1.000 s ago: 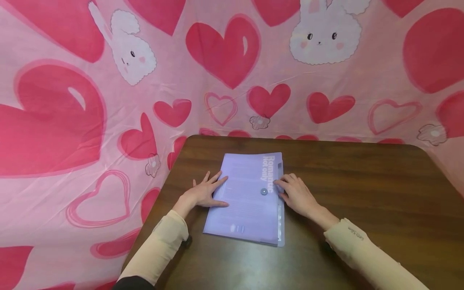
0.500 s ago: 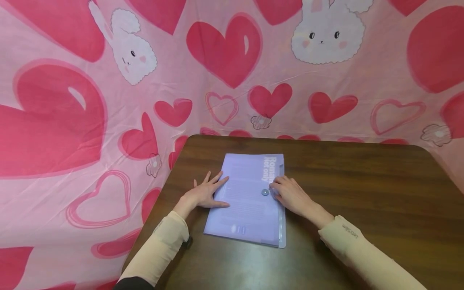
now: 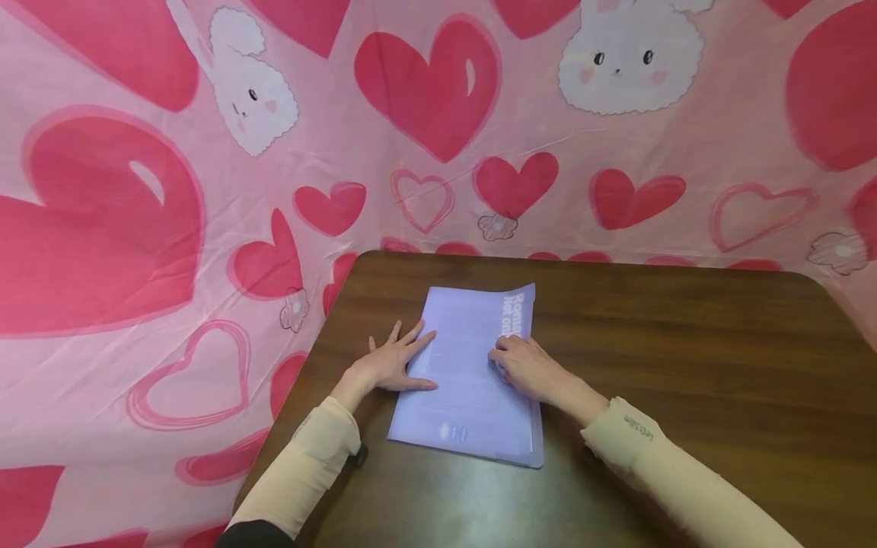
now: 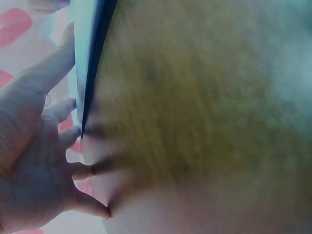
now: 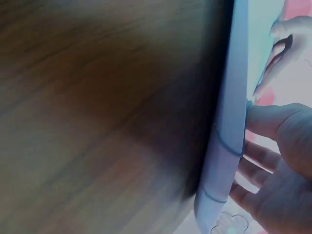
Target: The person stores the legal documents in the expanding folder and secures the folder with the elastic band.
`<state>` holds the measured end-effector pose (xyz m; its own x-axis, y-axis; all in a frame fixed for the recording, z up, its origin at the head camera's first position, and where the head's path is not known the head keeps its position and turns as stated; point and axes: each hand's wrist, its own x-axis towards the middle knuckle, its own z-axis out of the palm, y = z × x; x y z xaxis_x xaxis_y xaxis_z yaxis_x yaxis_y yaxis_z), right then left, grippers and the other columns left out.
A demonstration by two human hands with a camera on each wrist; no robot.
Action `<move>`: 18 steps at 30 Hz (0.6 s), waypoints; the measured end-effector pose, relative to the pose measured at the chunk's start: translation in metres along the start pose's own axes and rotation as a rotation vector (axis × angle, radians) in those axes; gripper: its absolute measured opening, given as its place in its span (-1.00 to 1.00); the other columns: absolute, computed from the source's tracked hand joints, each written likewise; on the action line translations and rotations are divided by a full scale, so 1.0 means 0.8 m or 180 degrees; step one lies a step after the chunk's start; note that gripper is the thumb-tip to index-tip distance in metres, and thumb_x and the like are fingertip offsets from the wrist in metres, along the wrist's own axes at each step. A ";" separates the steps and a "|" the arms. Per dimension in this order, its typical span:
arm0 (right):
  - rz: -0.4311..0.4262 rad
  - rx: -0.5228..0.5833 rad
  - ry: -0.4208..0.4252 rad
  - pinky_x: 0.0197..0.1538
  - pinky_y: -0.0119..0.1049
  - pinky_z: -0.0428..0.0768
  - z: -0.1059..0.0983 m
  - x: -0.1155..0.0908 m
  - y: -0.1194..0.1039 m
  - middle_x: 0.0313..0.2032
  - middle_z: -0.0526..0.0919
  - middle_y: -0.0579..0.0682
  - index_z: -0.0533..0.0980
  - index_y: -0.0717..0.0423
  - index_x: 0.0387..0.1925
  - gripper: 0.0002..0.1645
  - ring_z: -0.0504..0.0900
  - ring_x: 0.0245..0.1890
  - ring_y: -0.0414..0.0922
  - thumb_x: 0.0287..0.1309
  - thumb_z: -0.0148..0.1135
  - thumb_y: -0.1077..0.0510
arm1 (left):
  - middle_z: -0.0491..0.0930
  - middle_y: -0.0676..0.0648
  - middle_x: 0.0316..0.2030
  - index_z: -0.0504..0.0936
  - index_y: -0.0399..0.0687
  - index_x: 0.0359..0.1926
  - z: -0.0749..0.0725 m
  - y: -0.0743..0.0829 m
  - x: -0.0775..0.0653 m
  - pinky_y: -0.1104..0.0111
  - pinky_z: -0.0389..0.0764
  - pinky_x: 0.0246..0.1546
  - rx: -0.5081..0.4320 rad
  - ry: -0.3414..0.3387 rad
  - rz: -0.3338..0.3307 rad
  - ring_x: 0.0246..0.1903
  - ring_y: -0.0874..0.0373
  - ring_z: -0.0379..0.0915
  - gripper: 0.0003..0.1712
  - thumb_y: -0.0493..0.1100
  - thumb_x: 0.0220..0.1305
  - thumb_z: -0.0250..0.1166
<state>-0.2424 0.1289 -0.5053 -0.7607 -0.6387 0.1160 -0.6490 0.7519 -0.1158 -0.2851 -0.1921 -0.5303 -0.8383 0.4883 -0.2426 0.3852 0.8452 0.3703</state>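
A translucent purple file folder [image 3: 462, 411] with white lettering [image 3: 512, 313] lies flat on the wooden table. My left hand [image 3: 392, 365] rests on its left edge with straight, spread fingers; the left wrist view shows the thumb over the cover and other fingertips on the tabletop. At the right edge, my right hand [image 3: 530, 369] pinches the closure tab with curled fingers, over where the round button sits. The button is mostly hidden beneath those fingers. The folder's far right corner [image 3: 527, 291] is bent slightly upward. Its thick side edge [image 5: 231, 112] shows in the right wrist view.
The brown wooden table [image 3: 685, 350] extends to the right of the folder. Behind and to the left hangs a pink cloth [image 3: 329, 144] printed with hearts and rabbits, meeting the table's back edge.
My right hand has moved left from the folder's right edge onto the cover, covering the button. The far right corner has lifted a little. My left hand has stayed in place.
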 end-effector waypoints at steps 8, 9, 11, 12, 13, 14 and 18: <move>0.0021 0.0120 -0.0159 0.10 0.14 0.67 0.002 0.004 -0.005 -0.04 0.71 0.13 0.69 0.17 0.05 -0.69 0.68 0.00 0.12 0.29 0.54 0.29 | -0.29 0.05 0.83 -0.03 0.44 0.80 -0.003 0.004 -0.001 -0.75 -0.32 0.45 0.0169 -0.0138 -0.0140 0.77 -0.37 -0.54 0.27 0.51 0.27 0.45; -0.0001 0.0158 -0.0143 0.09 0.16 0.67 0.007 0.004 -0.001 -0.03 0.71 0.13 0.69 0.17 0.05 -0.67 0.67 -0.01 0.12 0.29 0.55 0.28 | -0.30 0.07 0.83 -0.04 0.47 0.80 0.000 0.000 0.003 -0.74 -0.33 0.45 0.0160 -0.0128 -0.0140 0.78 -0.36 -0.55 0.28 0.52 0.25 0.45; -0.0096 0.0219 -0.0044 0.10 0.13 0.67 0.032 0.005 0.019 -0.01 0.70 0.11 0.69 0.12 0.09 -0.65 0.66 0.01 0.09 0.31 0.55 0.22 | -0.33 0.11 0.82 -0.06 0.51 0.79 0.007 -0.012 0.011 -0.75 -0.36 0.44 0.0129 -0.0119 -0.0129 0.77 -0.35 -0.58 0.31 0.55 0.21 0.46; -0.0100 0.0278 -0.0020 0.11 0.14 0.67 0.043 0.006 0.027 0.01 0.70 0.09 0.69 0.09 0.10 -0.64 0.66 0.01 0.08 0.31 0.56 0.20 | -0.34 0.13 0.82 -0.07 0.54 0.79 0.010 -0.017 0.015 -0.75 -0.37 0.43 0.0118 -0.0117 -0.0128 0.77 -0.34 -0.59 0.32 0.56 0.19 0.47; -0.0117 0.0297 -0.0015 0.11 0.16 0.67 0.050 0.007 0.033 0.02 0.70 0.09 0.69 0.07 0.10 -0.63 0.65 0.02 0.08 0.31 0.57 0.18 | -0.34 0.13 0.82 -0.06 0.53 0.79 0.011 -0.019 0.017 -0.75 -0.37 0.44 0.0114 -0.0110 -0.0120 0.77 -0.34 -0.59 0.33 0.56 0.18 0.48; -0.0141 0.0327 -0.0001 0.11 0.17 0.67 0.056 0.008 0.038 0.02 0.70 0.08 0.69 0.06 0.11 -0.63 0.65 0.02 0.08 0.31 0.57 0.17 | -0.34 0.13 0.82 -0.06 0.53 0.79 0.011 -0.020 0.018 -0.75 -0.36 0.43 0.0104 -0.0106 -0.0115 0.77 -0.34 -0.59 0.34 0.57 0.17 0.47; -0.0087 0.0397 -0.0083 0.10 0.25 0.66 0.048 0.009 0.033 0.04 0.70 0.12 0.70 0.08 0.12 -0.61 0.65 0.02 0.12 0.29 0.57 0.21 | -0.33 0.11 0.82 -0.06 0.51 0.79 0.010 -0.017 0.016 -0.75 -0.36 0.44 0.0094 -0.0121 -0.0111 0.78 -0.33 -0.59 0.34 0.60 0.17 0.45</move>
<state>-0.2652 0.1378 -0.5453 -0.7417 -0.6639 0.0953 -0.6649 0.7090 -0.2350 -0.2979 -0.1956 -0.5458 -0.8364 0.4658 -0.2890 0.3676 0.8677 0.3346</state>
